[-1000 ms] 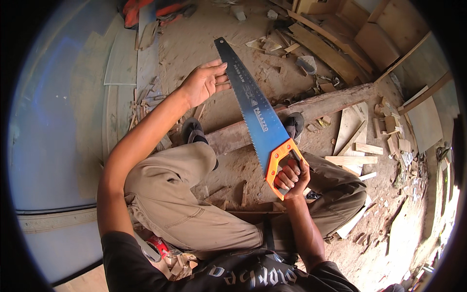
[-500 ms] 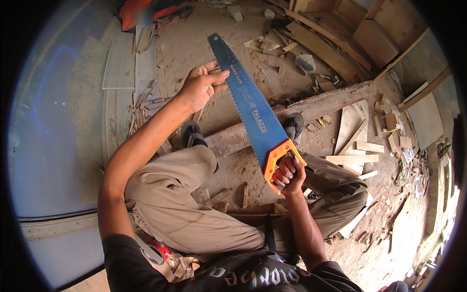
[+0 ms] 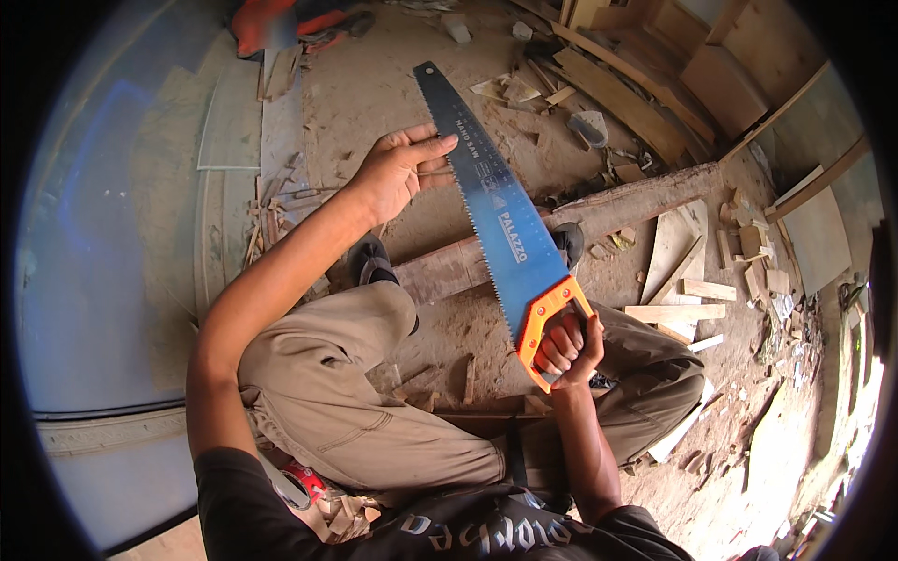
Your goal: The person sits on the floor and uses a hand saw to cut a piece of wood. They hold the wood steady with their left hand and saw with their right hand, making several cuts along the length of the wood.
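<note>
A hand saw (image 3: 513,248) with a blue blade and an orange handle is held in the air above my bent legs, its tip pointing away and slightly left. My right hand (image 3: 574,352) is wrapped round the handle. Higher up, my left hand (image 3: 395,176) meets the toothed edge near the tip, its thumb on the near face of the blade and its other fingers at the edge. Part of those fingers is hidden by the blade.
A rough wooden beam (image 3: 645,198) lies across the dirt floor near my feet. Wood offcuts (image 3: 673,304) are scattered on the right. Glass-like sheets (image 3: 122,234) stand on the left, and wooden panels (image 3: 739,75) at the far right. A red and black bundle (image 3: 267,28) lies far off.
The saw has shifted a little to the right with both hands, its handle also coming slightly nearer. The blade has turned a bit, so its lower part looks brighter.
</note>
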`<state>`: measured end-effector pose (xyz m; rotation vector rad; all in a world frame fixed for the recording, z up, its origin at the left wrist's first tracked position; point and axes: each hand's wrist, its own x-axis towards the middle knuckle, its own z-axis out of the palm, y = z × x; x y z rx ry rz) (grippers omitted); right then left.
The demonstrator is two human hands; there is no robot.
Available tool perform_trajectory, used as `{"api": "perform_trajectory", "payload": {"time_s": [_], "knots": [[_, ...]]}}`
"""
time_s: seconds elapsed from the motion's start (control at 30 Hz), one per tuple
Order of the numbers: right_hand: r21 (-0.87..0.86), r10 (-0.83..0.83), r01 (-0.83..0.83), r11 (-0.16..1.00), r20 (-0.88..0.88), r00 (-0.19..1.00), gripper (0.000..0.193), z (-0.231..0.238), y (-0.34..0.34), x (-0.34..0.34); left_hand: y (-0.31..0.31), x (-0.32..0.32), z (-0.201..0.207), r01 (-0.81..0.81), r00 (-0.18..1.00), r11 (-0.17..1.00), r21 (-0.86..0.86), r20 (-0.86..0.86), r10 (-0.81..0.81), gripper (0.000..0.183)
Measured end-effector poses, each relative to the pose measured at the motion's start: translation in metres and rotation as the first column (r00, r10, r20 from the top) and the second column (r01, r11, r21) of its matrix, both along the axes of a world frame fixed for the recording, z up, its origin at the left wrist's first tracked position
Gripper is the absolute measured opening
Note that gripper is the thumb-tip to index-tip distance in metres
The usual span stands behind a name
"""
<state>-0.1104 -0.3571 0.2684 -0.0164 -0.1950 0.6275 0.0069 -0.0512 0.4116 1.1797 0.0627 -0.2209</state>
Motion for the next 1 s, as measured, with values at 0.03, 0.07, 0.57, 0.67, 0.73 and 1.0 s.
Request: {"api": "perform_trajectory", "payload": {"time_s": [0.03, 0.07, 0.57, 0.67, 0.73, 1.0], "knots": [[-0.048, -0.03, 0.032, 0.998, 0.037, 0.999, 0.046, 0.0, -0.004, -0.001, -0.001, -0.001, 0.001, 0.019, 1.0, 1.0, -0.008, -0.01, -0.019, 0.019], [-0.094, -0.059, 0.066, 0.993, 0.074, 0.995, 0.046, -0.002, -0.008, 0.0, -0.002, -0.002, 0.001, 0.039, 0.999, 0.999, -0.016, -0.019, -0.039, 0.02], [-0.688, -0.219, 0.087, 0.72, -0.106, 0.97, 0.043, 0.0, 0.005, 0.0, 0.044, 0.012, -0.103, 0.313, 0.935, 0.749, 0.584, -0.328, -0.135, 0.052], [-0.914, -0.308, 0.241, 0.326, 0.139, 0.941, 0.035, -0.011, 0.012, 0.002, 0.065, 0.002, -0.119, 0.555, 0.815, 0.173, 0.814, -0.49, -0.31, 0.067], [-0.95, -0.242, 0.254, 0.18, 0.208, 0.948, 0.027, -0.025, 0.02, -0.005, 0.073, -0.004, -0.13, 0.554, 0.704, -0.148, 0.819, -0.556, -0.443, 0.07], [-0.801, 0.209, 0.492, -0.341, 0.445, 0.871, 0.024, -0.055, 0.038, -0.037, 0.059, 0.007, -0.119, 0.48, 0.731, -0.036, 0.877, -0.422, -0.536, 0.058]]}}
